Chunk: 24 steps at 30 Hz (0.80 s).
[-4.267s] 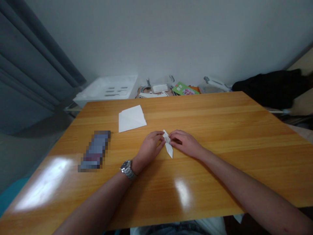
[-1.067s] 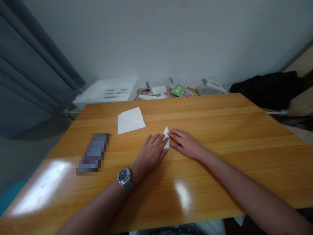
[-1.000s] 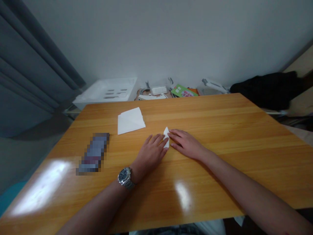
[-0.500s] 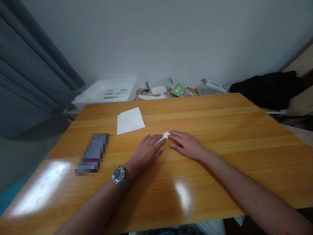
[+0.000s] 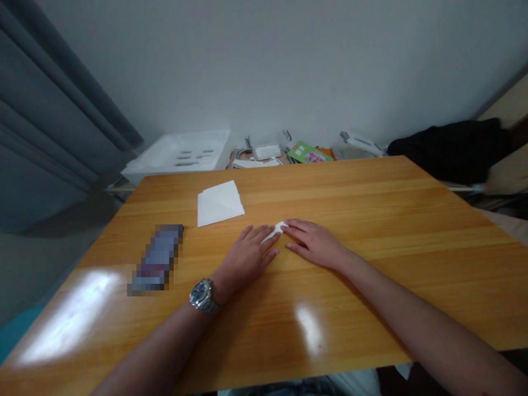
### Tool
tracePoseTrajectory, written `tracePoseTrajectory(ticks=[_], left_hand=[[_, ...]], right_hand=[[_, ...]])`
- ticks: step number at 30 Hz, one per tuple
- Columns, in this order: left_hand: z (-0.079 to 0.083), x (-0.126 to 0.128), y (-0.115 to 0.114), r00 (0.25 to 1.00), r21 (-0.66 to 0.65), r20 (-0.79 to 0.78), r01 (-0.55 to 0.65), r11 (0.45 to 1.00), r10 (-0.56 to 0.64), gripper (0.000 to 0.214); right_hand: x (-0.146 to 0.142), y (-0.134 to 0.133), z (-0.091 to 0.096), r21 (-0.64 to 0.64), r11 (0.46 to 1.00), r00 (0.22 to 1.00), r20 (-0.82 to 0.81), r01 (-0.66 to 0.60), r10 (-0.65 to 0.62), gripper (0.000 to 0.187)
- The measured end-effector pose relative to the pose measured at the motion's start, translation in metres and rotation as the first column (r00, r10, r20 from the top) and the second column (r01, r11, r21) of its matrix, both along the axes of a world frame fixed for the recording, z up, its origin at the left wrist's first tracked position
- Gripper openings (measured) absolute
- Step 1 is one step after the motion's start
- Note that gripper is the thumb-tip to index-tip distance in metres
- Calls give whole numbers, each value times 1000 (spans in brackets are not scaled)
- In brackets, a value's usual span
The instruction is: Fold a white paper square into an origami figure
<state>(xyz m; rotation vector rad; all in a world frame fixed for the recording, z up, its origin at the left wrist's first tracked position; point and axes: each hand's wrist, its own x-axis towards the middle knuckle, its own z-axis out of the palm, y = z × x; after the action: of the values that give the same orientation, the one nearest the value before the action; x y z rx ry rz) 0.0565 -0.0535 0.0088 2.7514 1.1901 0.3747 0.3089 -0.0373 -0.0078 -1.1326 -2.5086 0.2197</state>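
A small white piece of paper [image 5: 281, 227] lies on the wooden table, mostly covered by my fingers. My left hand [image 5: 251, 253] rests flat over its left part, fingers stretched out and slightly spread. From the other side, my right hand [image 5: 315, 243] touches the paper's right end with its fingertips, the fingers extended and the thumb apart. How the paper is folded under the hands cannot be made out. Farther back to the left, larger white sheets of paper [image 5: 220, 203] lie flat on the table.
A phone-like dark object [image 5: 159, 258], blurred out, lies on the left of the table [image 5: 391, 220]. Behind the far edge stand a white foam tray [image 5: 165, 154], a green booklet [image 5: 307, 153] and assorted small items. Black cloth [image 5: 449, 148] is heaped at the back right.
Both hands stay almost still on the small paper; only the fingers shift very slightly.
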Motion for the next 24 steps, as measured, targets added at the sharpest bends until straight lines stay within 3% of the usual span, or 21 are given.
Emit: tracePoseTrajectory(ticks=[15, 24], left_hand=[[1, 3, -2, 998, 16, -63, -11, 1000, 11, 49], [-1, 5, -3, 1000, 35, -23, -17, 999, 18, 50]], right_hand=[[-18, -9, 3, 23, 996, 982, 169, 86, -88, 56], [-17, -4, -6, -73, 996, 989, 145, 48, -37, 61]])
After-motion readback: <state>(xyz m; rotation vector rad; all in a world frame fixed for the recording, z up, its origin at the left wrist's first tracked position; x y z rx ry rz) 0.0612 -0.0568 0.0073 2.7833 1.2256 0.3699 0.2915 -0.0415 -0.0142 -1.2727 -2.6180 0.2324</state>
